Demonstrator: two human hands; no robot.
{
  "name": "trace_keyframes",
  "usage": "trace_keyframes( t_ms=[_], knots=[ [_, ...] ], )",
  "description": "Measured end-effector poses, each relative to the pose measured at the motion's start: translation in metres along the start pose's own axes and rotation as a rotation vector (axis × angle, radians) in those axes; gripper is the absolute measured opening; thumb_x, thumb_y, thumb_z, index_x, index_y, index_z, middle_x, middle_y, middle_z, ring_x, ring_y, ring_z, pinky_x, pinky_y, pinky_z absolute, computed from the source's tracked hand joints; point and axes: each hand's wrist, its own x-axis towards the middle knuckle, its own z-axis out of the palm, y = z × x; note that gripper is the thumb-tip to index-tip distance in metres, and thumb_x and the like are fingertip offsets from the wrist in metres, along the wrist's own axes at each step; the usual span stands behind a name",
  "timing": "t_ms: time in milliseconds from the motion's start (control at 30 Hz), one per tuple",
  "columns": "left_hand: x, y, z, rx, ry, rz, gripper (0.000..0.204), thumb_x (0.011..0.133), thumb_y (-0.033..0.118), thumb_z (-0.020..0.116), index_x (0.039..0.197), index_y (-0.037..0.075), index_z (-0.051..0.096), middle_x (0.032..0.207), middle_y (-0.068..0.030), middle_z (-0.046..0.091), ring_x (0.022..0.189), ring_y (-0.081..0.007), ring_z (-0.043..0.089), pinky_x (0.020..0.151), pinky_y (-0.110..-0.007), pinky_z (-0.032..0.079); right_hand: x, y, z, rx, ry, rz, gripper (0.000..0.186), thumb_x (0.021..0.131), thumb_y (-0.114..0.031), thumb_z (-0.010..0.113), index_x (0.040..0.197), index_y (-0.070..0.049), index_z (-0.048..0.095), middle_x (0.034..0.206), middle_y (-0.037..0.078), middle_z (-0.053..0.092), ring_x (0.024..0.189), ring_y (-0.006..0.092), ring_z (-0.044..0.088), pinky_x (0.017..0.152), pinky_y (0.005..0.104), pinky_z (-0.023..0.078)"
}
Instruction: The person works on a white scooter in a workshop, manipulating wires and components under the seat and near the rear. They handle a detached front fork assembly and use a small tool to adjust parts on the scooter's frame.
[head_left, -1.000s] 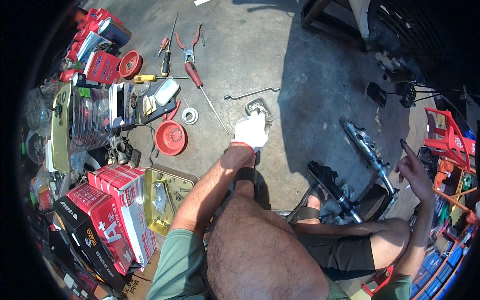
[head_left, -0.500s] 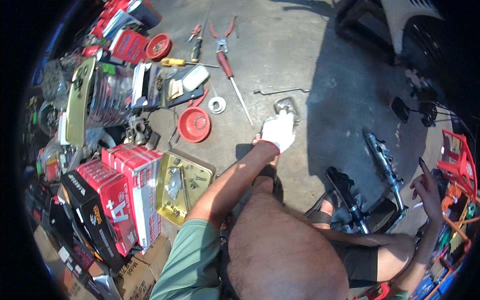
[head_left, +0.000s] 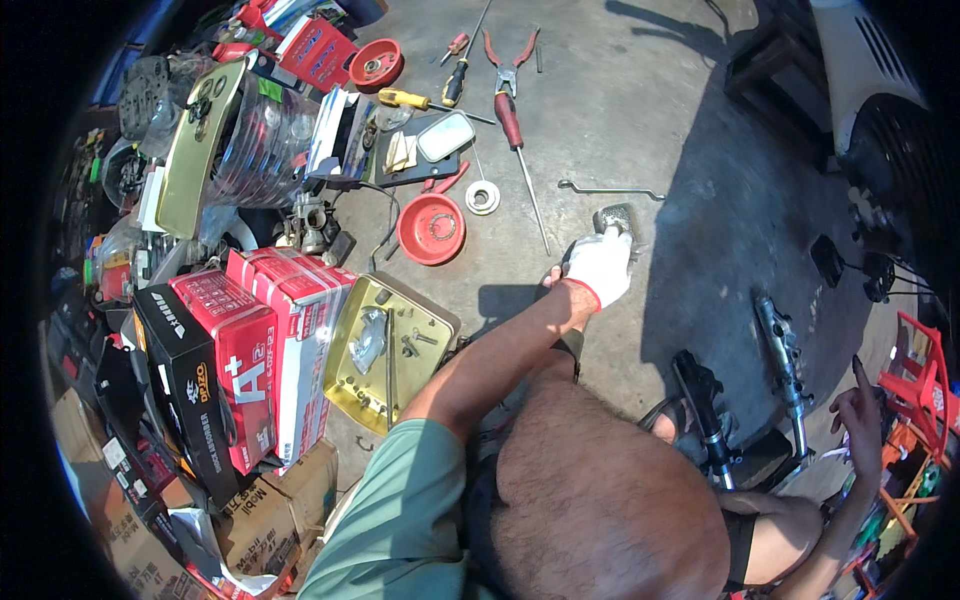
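Note:
My left hand [head_left: 603,270], in a white glove with a red cuff, reaches down to the ground. Its fingers are closed against a small grey, shiny, rough-textured rectangular object [head_left: 613,216]; how firmly they hold it is hidden by the glove. Just beyond lies an offset double-ended wrench [head_left: 612,190]. My right hand [head_left: 857,420] is bare and raised at the right side, index finger stretched out with a dark tip, other fingers partly bent, holding nothing. Below it are a silver fork tube [head_left: 780,345] and a black shock absorber [head_left: 703,400].
Left of my hand lie a red-handled screwdriver [head_left: 509,125], pliers [head_left: 508,70], a red bowl [head_left: 431,230] and a wire spool [head_left: 482,197]. A yellow tray [head_left: 345,375] holds bolts. Red cartons [head_left: 232,365] stand at left; a red plastic stool [head_left: 915,375] is at right.
The whole view has shifted, so ground items sit farther right. My left hand stays at the grey object; my right hand remains raised with its index finger out.

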Motion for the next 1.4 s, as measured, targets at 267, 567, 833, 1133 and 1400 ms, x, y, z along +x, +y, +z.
trace_keyframes(
  t_ms=[267,567,833,1133,1400],
  knots=[
    [-0.004,-0.002,0.003,-0.02,0.035,0.016,0.028,0.087,0.02,0.064,0.111,0.004,0.061,0.102,-0.0205,0.063,0.087,-0.039,0.069,0.075,-0.049,0.056,0.002,0.011,-0.004,0.017,-0.002,-0.043,0.069,0.101,-0.02,0.058,0.161,-0.01,0.027,0.087,0.006,0.056,0.068,0.0119,0.054,0.061,0.0259,0.049],
    [-0.004,0.002,-0.01,-0.074,0.042,-0.028,0.041,0.09,0.021,0.063,0.127,0.003,0.059,0.107,-0.0224,0.063,0.089,-0.0403,0.068,0.078,-0.05,0.056,0.0,0.005,-0.003,0.006,-0.005,-0.026,0.07,0.1,-0.021,0.059,0.161,-0.008,0.028,0.087,0.006,0.056,0.068,0.0122,0.053,0.062,0.0262,0.049],
    [-0.011,0.004,-0.01,-0.093,0.13,0.002,0.043,0.091,0.023,0.061,0.129,0.004,0.058,0.111,-0.0228,0.062,0.094,-0.0414,0.066,0.082,-0.051,0.054,-0.003,0.007,-0.003,0.052,-0.021,-0.027,0.069,0.1,-0.016,0.057,0.161,-0.007,0.027,0.088,0.006,0.056,0.069,0.0121,0.054,0.063,0.0257,0.049],
    [-0.039,-0.011,-0.022,-0.24,0.374,-0.063,0.023,0.086,0.009,0.065,0.109,0.008,0.066,0.104,-0.0168,0.061,0.097,-0.0384,0.063,0.086,-0.046,0.052,-0.002,0.009,-0.004,0.059,-0.013,-0.01,0.071,0.098,-0.012,0.058,0.161,-0.004,0.026,0.089,0.008,0.06,0.069,0.0124,0.056,0.064,0.0269,0.05],
    [-0.051,-0.042,-0.021,-0.245,0.408,-0.159,0.015,0.091,0.01,0.064,0.105,0.006,0.066,0.099,-0.0168,0.062,0.092,-0.0371,0.065,0.081,-0.043,0.054,-0.003,-0.001,-0.004,0.006,-0.021,-0.003,0.069,0.101,-0.014,0.059,0.16,-0.004,0.025,0.088,0.007,0.062,0.068,0.0111,0.057,0.064,0.0259,0.051]
  ],
)
